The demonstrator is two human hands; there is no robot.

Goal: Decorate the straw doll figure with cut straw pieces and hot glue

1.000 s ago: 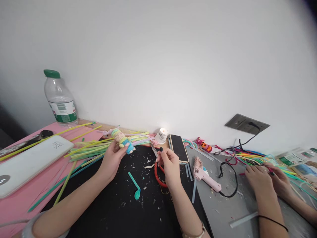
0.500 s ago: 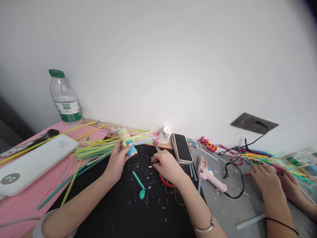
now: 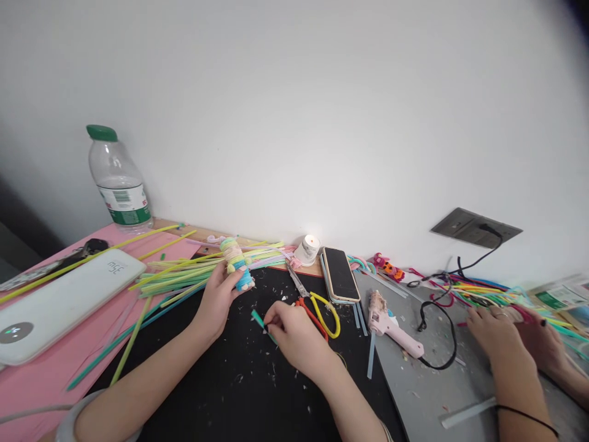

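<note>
My left hand (image 3: pixel 221 302) is closed around a small figure (image 3: pixel 237 263) wound from fuzzy pipe cleaners, pale yellow-green on top and blue and white below. The figure stands roughly upright in my fingers. To its right, my right hand (image 3: pixel 297 337) pinches a short green pipe cleaner piece (image 3: pixel 257 318) low over the black mat (image 3: pixel 239 393). My fingers hide the piece's lower end. Beyond that hand lie scissors (image 3: pixel 317 307) with one red and one yellow handle.
Pipe cleaners (image 3: pixel 177 279) lie behind my left hand. A power bank (image 3: pixel 69 307) and bottle (image 3: pixel 120 184) stand left. Along the wall are a lit candle (image 3: pixel 307 250) and phone (image 3: pixel 341 275). A corded glue gun (image 3: pixel 391 328) lies right, near another person's hands (image 3: pixel 497 334).
My right hand has moved from over the scissors toward me and left, and has taken hold of the green piece. The scissors are now uncovered. My left hand stays almost still.
</note>
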